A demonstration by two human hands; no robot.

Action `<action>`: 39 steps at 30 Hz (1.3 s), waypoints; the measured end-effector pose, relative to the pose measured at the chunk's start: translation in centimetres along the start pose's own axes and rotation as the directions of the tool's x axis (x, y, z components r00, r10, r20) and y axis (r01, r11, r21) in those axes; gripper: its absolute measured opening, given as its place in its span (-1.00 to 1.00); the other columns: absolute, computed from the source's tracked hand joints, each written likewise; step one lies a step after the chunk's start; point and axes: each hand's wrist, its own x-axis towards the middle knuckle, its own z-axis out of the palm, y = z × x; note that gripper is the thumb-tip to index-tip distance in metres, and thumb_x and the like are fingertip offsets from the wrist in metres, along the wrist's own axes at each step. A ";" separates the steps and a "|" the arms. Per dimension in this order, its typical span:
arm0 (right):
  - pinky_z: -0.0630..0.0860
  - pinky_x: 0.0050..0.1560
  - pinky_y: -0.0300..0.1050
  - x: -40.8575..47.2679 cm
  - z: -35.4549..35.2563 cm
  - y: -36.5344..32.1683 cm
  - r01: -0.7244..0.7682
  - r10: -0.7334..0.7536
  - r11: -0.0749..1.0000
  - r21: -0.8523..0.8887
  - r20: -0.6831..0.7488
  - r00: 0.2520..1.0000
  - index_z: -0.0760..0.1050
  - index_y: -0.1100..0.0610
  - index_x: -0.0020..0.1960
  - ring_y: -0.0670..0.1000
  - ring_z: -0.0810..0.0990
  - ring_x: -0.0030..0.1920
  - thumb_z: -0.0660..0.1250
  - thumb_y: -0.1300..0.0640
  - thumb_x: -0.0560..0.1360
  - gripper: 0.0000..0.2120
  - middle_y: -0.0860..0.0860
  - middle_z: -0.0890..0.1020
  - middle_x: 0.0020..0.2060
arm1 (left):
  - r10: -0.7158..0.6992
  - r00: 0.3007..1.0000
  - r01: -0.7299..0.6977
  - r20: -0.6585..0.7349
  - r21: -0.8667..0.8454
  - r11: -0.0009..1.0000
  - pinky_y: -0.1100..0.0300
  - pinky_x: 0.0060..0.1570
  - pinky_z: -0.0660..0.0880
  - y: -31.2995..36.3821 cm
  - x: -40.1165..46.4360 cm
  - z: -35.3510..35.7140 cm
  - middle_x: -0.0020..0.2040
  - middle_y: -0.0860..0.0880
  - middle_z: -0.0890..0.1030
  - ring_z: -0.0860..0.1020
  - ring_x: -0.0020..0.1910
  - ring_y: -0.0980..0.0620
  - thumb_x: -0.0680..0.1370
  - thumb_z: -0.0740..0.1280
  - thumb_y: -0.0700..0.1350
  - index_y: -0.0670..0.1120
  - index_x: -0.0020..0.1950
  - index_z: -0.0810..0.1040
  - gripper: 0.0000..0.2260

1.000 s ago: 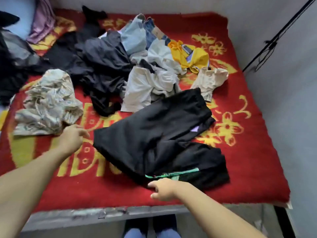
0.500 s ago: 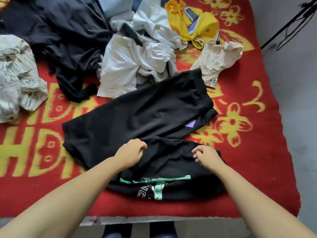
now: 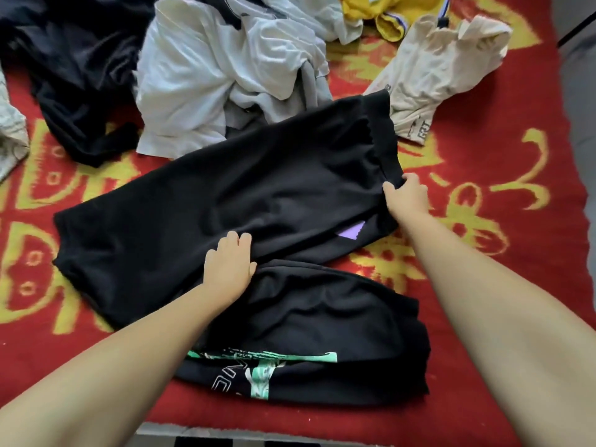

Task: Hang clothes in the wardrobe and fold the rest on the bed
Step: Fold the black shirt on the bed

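A large black garment lies spread across the red and yellow blanket on the bed, with a small purple patch near its right side. Its lower part, with a green and white print, is bunched toward me. My left hand rests on the black fabric at the fold between the two parts, fingers curled into the cloth. My right hand pinches the garment's right edge.
Behind the black garment lie a crumpled white shirt, a dark navy garment, a beige garment, a yellow piece and a patterned pale cloth at the far left. The bed's front edge runs below.
Both hands moved forward over the black garment: the left from the bunched lower part to the fold, the right out to the garment's right edge, which it now grips. The view came closer.
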 end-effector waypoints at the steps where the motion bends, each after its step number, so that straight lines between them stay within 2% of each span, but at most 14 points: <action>1: 0.36 0.17 -0.04 0.4 -0.3 -0.2 0.002 -0.002 0.999 -0.035 0.010 1.000 0.39 0.12 0.30 0.19 0.43 0.24 0.21 0.03 0.57 -0.66 0.19 0.40 0.30 | 0.015 1.000 -0.015 0.001 -0.024 1.000 0.07 -0.02 0.42 0.0 0.3 -0.2 0.19 -0.07 0.38 0.43 0.16 -0.07 0.58 0.26 0.04 -0.08 0.29 0.32 -0.65; 6: 0.40 -0.09 -0.07 0.9 -1.4 -0.2 0.114 -0.104 0.973 -0.201 0.062 0.993 0.46 0.04 -0.02 0.16 0.47 -0.09 0.15 0.11 0.56 -0.88 0.16 0.45 0.23 | 0.111 0.994 -0.111 -0.010 -0.126 0.986 -0.01 -0.08 0.42 -0.1 0.9 -1.0 0.09 -0.11 0.43 0.45 0.11 -0.12 0.64 0.12 -0.08 -0.12 0.18 0.43 -0.80; 8: 0.45 0.00 0.00 1.1 -1.4 0.2 0.160 -0.142 0.961 -0.228 0.090 0.986 0.43 0.08 0.09 0.22 0.50 0.05 0.19 0.11 0.56 -0.87 0.18 0.43 0.23 | 0.144 0.989 -0.149 -0.039 -0.171 0.974 -0.02 -0.07 0.43 -0.6 0.3 -1.1 0.07 -0.10 0.44 0.45 0.09 -0.12 0.64 0.12 -0.07 -0.13 0.16 0.44 -0.81; 10: 0.42 0.18 0.07 1.4 -1.4 0.5 0.134 -0.116 0.966 -0.221 0.092 0.989 0.35 0.13 0.28 0.24 0.44 0.24 0.26 0.06 0.56 -0.67 0.17 0.41 0.28 | 0.188 0.980 -0.196 -0.057 -0.182 0.964 -0.02 -0.07 0.43 -1.3 -0.6 -0.9 0.05 -0.09 0.44 0.45 0.07 -0.12 0.64 0.15 -0.07 -0.13 0.12 0.45 -0.82; 13: 0.41 0.16 0.03 1.7 -1.7 -0.1 0.084 -0.088 0.971 -0.222 -0.007 0.996 0.39 0.17 0.32 0.23 0.45 0.26 0.21 0.10 0.57 -0.66 0.17 0.47 0.27 | 0.224 0.971 -0.235 -0.080 -0.187 0.954 -0.03 -0.10 0.44 -2.1 -1.5 -0.9 0.02 -0.09 0.44 0.44 0.03 -0.12 0.62 0.19 -0.08 -0.15 0.07 0.46 -0.84; 18: 0.35 -0.14 -0.07 0.6 -3.5 -0.4 0.157 -0.183 0.972 -0.177 -0.139 0.973 0.52 0.23 -0.03 0.24 0.54 0.03 0.17 0.21 0.45 -0.81 0.21 0.58 -0.07 | 0.269 0.953 -0.299 -0.141 -0.277 0.913 -0.04 -0.16 0.48 -2.6 -2.3 -0.8 -0.05 -0.05 0.44 0.44 -0.02 -0.07 0.60 0.22 -0.12 -0.14 -0.01 0.45 -0.91; 21: 0.29 -0.27 -0.08 -0.3 -5.9 0.6 0.225 -0.250 0.948 -0.226 -0.089 0.964 0.46 0.25 -0.26 0.24 0.54 -0.16 0.19 0.24 0.36 -0.90 0.21 0.53 -0.29 | 0.356 0.916 -0.397 -0.186 -0.281 0.874 -0.03 -0.19 0.48 -2.8 -3.8 -0.3 -0.11 -0.04 0.46 0.47 -0.08 -0.09 0.57 0.28 -0.17 -0.13 -0.07 0.45 -0.95; 25: 0.36 -0.13 -0.05 -0.8 -5.1 3.0 0.261 -0.265 0.914 -0.310 0.029 0.964 0.52 0.31 0.14 0.27 0.52 0.05 0.21 0.26 0.48 -0.72 0.28 0.59 0.04 | 0.349 0.922 -0.382 -0.165 -0.259 0.887 -0.04 0.01 0.49 -3.2 -4.7 1.2 0.04 -0.11 0.55 0.52 0.01 -0.17 0.52 0.36 -0.19 -0.16 0.10 0.54 -0.82; 28: 0.41 0.14 0.01 -1.4 -3.3 4.2 0.140 -0.126 0.957 -0.254 0.072 0.989 0.25 0.25 0.45 0.25 0.42 0.28 0.24 0.20 0.55 -0.51 0.25 0.42 0.33 | 0.301 0.953 -0.304 -0.038 -0.129 0.944 -0.05 0.38 0.25 -3.3 -4.9 2.9 0.41 -0.14 0.39 0.36 0.38 -0.12 0.54 0.33 -0.07 -0.16 0.47 0.31 -0.48; 31: 0.26 0.36 0.00 -4.3 -2.3 5.7 0.129 -0.133 0.980 -0.149 -0.016 0.991 0.00 0.21 0.55 0.17 0.24 0.43 0.27 0.16 0.56 -0.33 0.19 0.20 0.46 | 0.251 0.963 -0.254 -0.097 -0.016 0.967 -0.18 0.39 0.22 -3.2 -7.1 3.5 0.46 -0.21 0.31 0.30 0.45 -0.15 0.46 0.42 -0.08 -0.20 0.49 0.29 -0.35; 33: 0.25 0.36 -0.02 -7.1 -2.1 7.5 0.218 -0.221 0.964 -0.149 -0.003 0.975 0.10 0.22 0.52 0.16 0.28 0.41 0.28 0.15 0.56 -0.39 0.20 0.26 0.44 | 0.287 0.933 -0.295 -0.218 -0.004 0.956 -0.23 0.34 0.28 -3.0 -9.0 3.7 0.42 -0.25 0.36 0.34 0.42 -0.19 0.40 0.45 -0.14 -0.23 0.44 0.36 -0.37; 35: 0.34 0.21 -0.07 -9.9 -2.1 9.6 0.257 -0.249 0.955 -0.150 0.076 0.966 0.38 0.24 0.35 0.14 0.45 0.27 0.27 0.11 0.57 -0.60 0.19 0.47 0.28 | 0.405 0.869 -0.422 -0.285 0.004 0.907 -0.20 0.34 0.30 -2.2 -11.1 4.2 0.40 -0.22 0.40 0.35 0.40 -0.15 0.43 0.33 -0.12 -0.19 0.40 0.41 -0.47; 37: 0.34 -0.01 -0.14 -12.5 -2.0 12.0 0.163 -0.150 0.981 -0.108 0.119 0.982 0.51 0.21 0.15 0.14 0.54 0.12 0.28 0.02 0.57 -0.71 0.12 0.60 0.07 | 0.542 0.795 -0.561 -0.272 0.011 0.828 -0.14 0.31 0.36 -0.8 -13.2 5.0 0.33 -0.17 0.48 0.42 0.34 -0.11 0.42 0.27 -0.07 -0.14 0.34 0.50 -0.52; 39: 0.32 -0.02 -0.14 -15.1 -1.6 14.4 0.001 0.011 0.997 -0.071 0.177 0.984 0.48 0.19 0.13 0.14 0.55 0.14 0.28 -0.12 0.54 -0.62 0.05 0.58 -0.04 | 0.596 0.790 -0.606 -0.142 -0.031 0.795 -0.10 0.24 0.45 0.8 -14.8 5.9 0.30 -0.15 0.52 0.51 0.28 -0.09 0.36 0.45 -0.03 -0.09 0.30 0.54 -0.48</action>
